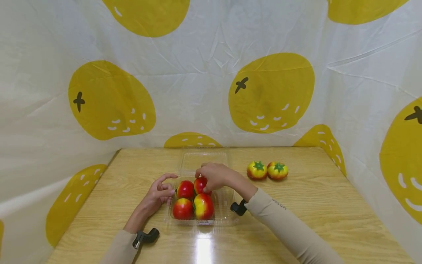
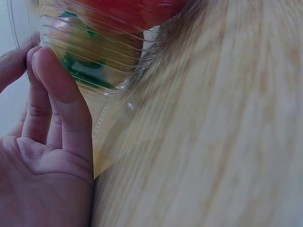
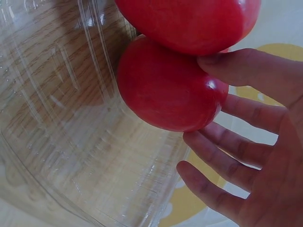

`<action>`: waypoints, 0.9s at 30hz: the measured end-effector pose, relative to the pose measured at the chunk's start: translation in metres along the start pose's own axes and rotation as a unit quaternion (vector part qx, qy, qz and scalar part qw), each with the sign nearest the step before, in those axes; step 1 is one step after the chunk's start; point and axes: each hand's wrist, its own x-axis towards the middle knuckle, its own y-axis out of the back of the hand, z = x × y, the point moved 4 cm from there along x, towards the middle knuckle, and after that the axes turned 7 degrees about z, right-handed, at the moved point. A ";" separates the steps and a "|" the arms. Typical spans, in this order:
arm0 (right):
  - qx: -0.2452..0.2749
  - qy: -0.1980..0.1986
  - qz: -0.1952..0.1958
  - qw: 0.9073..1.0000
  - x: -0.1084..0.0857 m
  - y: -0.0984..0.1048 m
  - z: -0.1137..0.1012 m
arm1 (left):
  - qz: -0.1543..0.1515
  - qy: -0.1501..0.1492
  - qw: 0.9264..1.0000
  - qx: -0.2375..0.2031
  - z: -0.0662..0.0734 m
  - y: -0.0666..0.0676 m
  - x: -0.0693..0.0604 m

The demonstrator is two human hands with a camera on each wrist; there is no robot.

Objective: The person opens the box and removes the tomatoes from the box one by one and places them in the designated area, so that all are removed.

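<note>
A clear plastic clamshell box (image 1: 225, 207) lies open on the table, its left part filled by several shiny red-and-yellow tomatoes. My right hand (image 1: 215, 176) reaches over the box and holds the back-right tomato (image 1: 199, 184), with thumb and fingertips on its sides in the right wrist view. That tomato (image 3: 165, 87) touches another red tomato (image 3: 194, 23). At the box's left side, my left hand (image 1: 159, 195) pinches the clear rim between thumb and fingers. Through the ribbed wall, the left wrist view shows a tomato's green leafy top (image 2: 85, 71).
Two more tomatoes, yellow on top with green star-shaped leaves, sit side by side at the back right: one tomato (image 1: 257, 170) left of the other (image 1: 277, 171). The box's clear lid (image 1: 204, 159) leans back behind it. A fruit-patterned cloth (image 1: 194, 99) surrounds the wooden table (image 1: 303, 212).
</note>
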 end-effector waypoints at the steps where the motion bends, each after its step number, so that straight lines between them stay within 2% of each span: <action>1: -0.001 0.002 0.001 1.000 0.000 0.000 0.000 | 0.000 0.000 1.000 0.001 0.000 0.000 0.000; 27: 0.017 0.021 -0.014 1.000 0.001 0.000 0.004 | -0.002 0.000 1.000 0.004 0.002 0.000 0.000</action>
